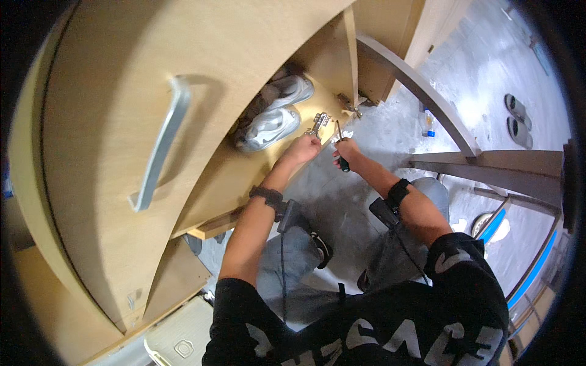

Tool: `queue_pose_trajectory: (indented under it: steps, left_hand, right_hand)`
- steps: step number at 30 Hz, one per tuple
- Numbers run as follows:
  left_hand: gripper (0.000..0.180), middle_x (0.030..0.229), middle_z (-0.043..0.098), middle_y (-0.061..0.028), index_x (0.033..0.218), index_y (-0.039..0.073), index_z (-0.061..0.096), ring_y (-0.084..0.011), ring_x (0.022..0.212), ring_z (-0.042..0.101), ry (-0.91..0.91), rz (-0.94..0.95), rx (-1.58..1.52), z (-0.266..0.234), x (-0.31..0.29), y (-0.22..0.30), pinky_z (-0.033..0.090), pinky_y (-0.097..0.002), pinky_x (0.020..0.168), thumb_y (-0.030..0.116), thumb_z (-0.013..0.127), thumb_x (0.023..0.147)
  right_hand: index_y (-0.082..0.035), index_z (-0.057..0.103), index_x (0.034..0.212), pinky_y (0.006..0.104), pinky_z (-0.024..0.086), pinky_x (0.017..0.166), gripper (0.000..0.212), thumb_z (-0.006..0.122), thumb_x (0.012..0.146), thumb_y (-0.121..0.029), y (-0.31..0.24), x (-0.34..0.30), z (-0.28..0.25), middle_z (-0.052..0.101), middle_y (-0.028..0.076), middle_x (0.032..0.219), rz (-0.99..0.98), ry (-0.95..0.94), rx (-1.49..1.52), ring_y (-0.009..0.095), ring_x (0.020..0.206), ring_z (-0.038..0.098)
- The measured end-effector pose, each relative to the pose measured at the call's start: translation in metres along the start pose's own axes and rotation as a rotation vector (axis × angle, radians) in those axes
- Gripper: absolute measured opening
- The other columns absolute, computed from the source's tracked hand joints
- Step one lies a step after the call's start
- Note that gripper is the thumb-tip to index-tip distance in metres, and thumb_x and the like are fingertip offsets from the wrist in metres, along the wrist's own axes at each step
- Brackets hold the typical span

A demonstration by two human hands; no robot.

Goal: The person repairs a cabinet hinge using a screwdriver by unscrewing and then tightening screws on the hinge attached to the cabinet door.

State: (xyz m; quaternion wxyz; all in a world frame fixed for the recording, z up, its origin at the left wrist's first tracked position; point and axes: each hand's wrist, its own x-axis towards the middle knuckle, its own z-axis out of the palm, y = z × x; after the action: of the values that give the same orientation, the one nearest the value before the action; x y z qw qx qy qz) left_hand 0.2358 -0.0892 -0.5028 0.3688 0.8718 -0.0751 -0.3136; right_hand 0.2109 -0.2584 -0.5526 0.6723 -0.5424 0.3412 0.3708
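Observation:
My left hand (pixel 303 148) is closed on a silver metal cabinet hinge (pixel 320 122), just above the front edge of the cabinet's bottom board (pixel 284 160). To its right, my right hand (pixel 348 150) grips a screwdriver (pixel 344 165) by its dark handle. The thin shaft points up and away, near the hinge but apart from it. Farther back lies more metal hardware (pixel 348 107), perhaps another hinge, by the upright panel. A pair of light grey shoes (pixel 268 129) rests on the board left of my hands.
A large wooden door (pixel 116 122) with a metal handle (pixel 160 143) fills the left. Grey beams (pixel 421 85) cross at the right. Beyond them are a bottle (pixel 430 123) and dark slippers (pixel 519 121) on the floor. A pale plastic box (pixel 180 338) sits at lower left.

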Motion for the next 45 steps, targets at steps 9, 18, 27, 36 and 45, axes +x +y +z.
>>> queue_pose_trajectory:
  steps: [9, 18, 27, 36, 45]
  left_hand:
    - [0.023, 0.094, 0.063, -0.0149, 0.096, 0.007, 0.058, -0.0322, 0.087, 0.061, 0.304, -0.081, 0.402, 0.04, 0.061, 0.023, 0.048, -0.0397, 0.076, 0.019, 0.058, 0.077]
    - [0.021, 0.096, 0.061, -0.0158, 0.095, 0.006, 0.06, -0.0346, 0.088, 0.059, 0.34, 0.266, 0.576, 0.04, 0.1, 0.007, 0.047, -0.0433, 0.075, 0.017, 0.058, 0.077]
    - [0.013, 0.095, 0.063, -0.0126, 0.093, -0.002, 0.059, -0.0194, 0.078, 0.061, 0.061, 0.08, -0.659, 0.003, 0.122, -0.006, 0.051, -0.031, 0.071, 0.008, 0.058, 0.084]
    - [0.013, 0.092, 0.061, -0.015, 0.094, -0.003, 0.055, -0.0233, 0.084, 0.059, -0.22, 0.177, -1.181, -0.016, 0.108, 0.008, 0.049, -0.0349, 0.079, 0.009, 0.054, 0.089]
    - [0.011, 0.092, 0.059, -0.0115, 0.097, 0.002, 0.053, -0.0211, 0.087, 0.057, -0.297, 0.162, -1.134, -0.023, 0.107, 0.009, 0.048, -0.032, 0.081, 0.009, 0.054, 0.089]
  right_hand:
    - [-0.003, 0.044, 0.106, 0.0357, 0.045, 0.037, 0.025, 0.044, 0.086, -0.018, -0.006, -0.019, -0.018, 0.054, 0.013, 0.079, -0.113, -0.029, -0.127, 0.025, 0.046, 0.056]
    - [-0.003, 0.044, 0.107, 0.0335, 0.044, 0.038, 0.025, 0.045, 0.087, -0.017, -0.024, -0.055, -0.025, 0.053, 0.011, 0.082, -0.181, -0.049, -0.137, 0.022, 0.048, 0.056]
    - [-0.001, 0.048, 0.105, 0.0317, 0.044, 0.037, 0.026, 0.047, 0.084, -0.015, -0.034, -0.071, -0.013, 0.055, 0.011, 0.075, -0.317, -0.039, -0.189, 0.02, 0.045, 0.055]
    - [0.0, 0.05, 0.111, 0.0298, 0.042, 0.036, 0.03, 0.048, 0.084, -0.012, -0.037, -0.08, -0.015, 0.056, 0.01, 0.07, -0.363, -0.05, -0.166, 0.017, 0.044, 0.053]
    - [0.001, 0.051, 0.112, 0.0294, 0.042, 0.036, 0.032, 0.049, 0.083, -0.013, -0.039, -0.084, -0.017, 0.056, 0.01, 0.07, -0.366, -0.065, -0.184, 0.017, 0.044, 0.053]
